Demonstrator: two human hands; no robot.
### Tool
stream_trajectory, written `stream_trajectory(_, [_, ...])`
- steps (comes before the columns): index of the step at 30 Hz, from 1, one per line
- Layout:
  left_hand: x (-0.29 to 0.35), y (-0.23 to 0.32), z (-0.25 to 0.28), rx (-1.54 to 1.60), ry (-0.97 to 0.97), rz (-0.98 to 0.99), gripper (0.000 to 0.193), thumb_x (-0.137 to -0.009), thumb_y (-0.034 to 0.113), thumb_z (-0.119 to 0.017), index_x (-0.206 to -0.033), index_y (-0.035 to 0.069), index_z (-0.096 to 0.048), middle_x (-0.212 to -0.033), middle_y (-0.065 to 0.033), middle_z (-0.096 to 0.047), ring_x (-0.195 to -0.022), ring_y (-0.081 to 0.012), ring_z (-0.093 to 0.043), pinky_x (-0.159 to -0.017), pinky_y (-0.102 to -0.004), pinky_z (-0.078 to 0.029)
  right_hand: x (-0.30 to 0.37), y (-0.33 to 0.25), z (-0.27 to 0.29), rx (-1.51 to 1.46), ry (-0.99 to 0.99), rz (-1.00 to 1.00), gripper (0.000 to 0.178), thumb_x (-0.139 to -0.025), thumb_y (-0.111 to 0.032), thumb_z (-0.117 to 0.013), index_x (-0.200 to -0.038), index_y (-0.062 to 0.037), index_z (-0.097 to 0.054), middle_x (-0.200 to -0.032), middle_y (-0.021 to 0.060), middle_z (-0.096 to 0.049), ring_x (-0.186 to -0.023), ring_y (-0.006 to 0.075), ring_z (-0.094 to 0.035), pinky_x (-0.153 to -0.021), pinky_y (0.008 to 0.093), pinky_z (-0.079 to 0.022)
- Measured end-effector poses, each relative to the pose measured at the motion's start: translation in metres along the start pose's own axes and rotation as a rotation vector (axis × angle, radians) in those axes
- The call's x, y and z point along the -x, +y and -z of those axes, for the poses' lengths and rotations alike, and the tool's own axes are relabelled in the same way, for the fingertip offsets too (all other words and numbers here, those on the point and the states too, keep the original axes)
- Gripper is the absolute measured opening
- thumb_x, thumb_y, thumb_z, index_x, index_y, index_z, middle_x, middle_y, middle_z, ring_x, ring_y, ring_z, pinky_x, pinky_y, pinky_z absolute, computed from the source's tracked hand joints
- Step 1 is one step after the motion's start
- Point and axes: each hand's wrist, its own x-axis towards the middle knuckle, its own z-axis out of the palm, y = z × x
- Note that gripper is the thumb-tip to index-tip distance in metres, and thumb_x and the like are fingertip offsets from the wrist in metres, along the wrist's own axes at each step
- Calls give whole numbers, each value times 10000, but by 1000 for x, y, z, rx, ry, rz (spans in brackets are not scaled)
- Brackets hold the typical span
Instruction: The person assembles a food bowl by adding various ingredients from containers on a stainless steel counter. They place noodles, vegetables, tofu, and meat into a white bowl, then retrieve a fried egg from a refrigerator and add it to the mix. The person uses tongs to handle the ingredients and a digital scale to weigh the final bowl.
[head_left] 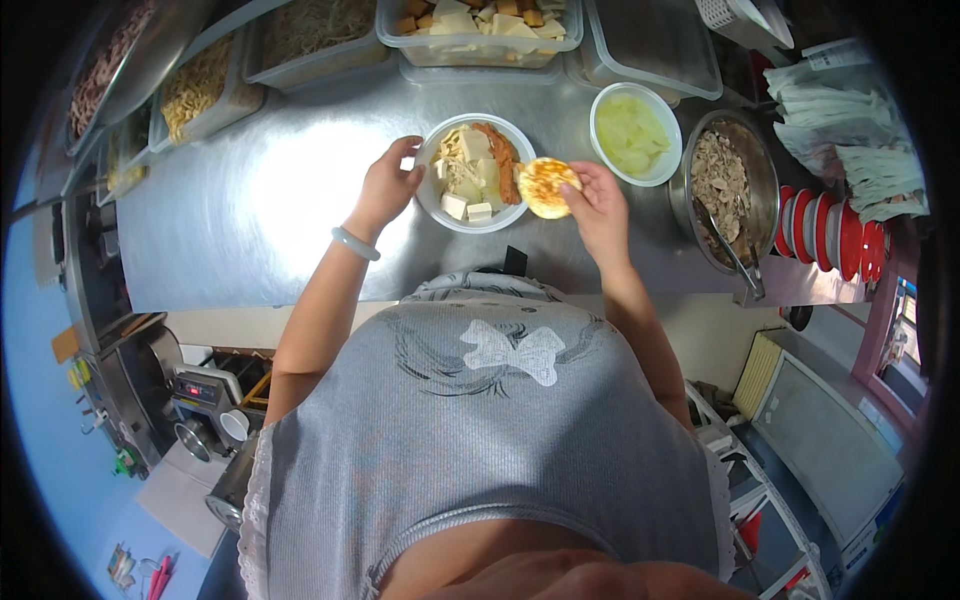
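A white round bowl (430, 206) stands on the metal counter in front of me. In it lie pale tofu cubes (466, 209), thin noodle-like strands (458, 178) and a reddish-orange strip of food (502, 165) along the right side. My right hand (600, 205) pinches a round fried egg (547, 188), browned on top, over the bowl's right rim. At the left rim is my left hand (390, 178), thumb and fingers apart and curved; whether the fingertips touch the bowl I cannot tell.
A white tub of pale green slices (630, 135) and a steel bowl of cooked meat (722, 180) with tongs (735, 255) stand to the right. Red-and-white stacked dishes (835, 235) lie beyond. Plastic food tubs (480, 52) line the counter's (230, 210) far edge.
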Motion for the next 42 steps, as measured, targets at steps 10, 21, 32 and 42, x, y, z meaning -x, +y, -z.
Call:
stream_trajectory(10, [12, -4, -13, 161, 4, 72, 428, -829, 79, -561, -1236, 40, -436, -969, -144, -611, -711, -187, -624, -642, -296, -499, -64, 13, -73, 785, -165, 308, 282, -705, -86, -671, -982, -107, -626, -924, 54, -587, -823, 213, -582, -733, 296, -478])
stream_trajectory(21, [15, 7, -14, 98, 30, 71, 428, -849, 40, -535, -1260, 30, -417, -996, -116, -586, -711, -117, -573, -645, -246, -486, -54, 16, -78, 1219, -273, 525, 341, -671, -217, -681, -1011, -238, -652, -1068, 19, -552, -1012, 217, -473, -866, 374, -332])
stream_trajectory(32, [16, 9, -15, 79, 44, 61, 418, -845, 34, -523, -1252, 22, -426, -988, -116, -585, -721, -139, -585, -654, -256, -491, -60, 10, -83, 1287, -351, 579, 237, -696, -203, -653, -930, -235, -674, -1025, 10, -580, -1021, 204, -470, -837, 367, -323])
stream_trajectory(42, [16, -14, -19, 185, 148, 115, 381, -849, 138, -538, -1214, 51, -476, -1040, -144, -581, -679, -178, -600, -628, -279, -492, -13, -24, 0, 874, 14, 314, 99, -720, -107, -637, -817, -89, -647, -978, 58, -597, -929, 265, -544, -771, 341, -435])
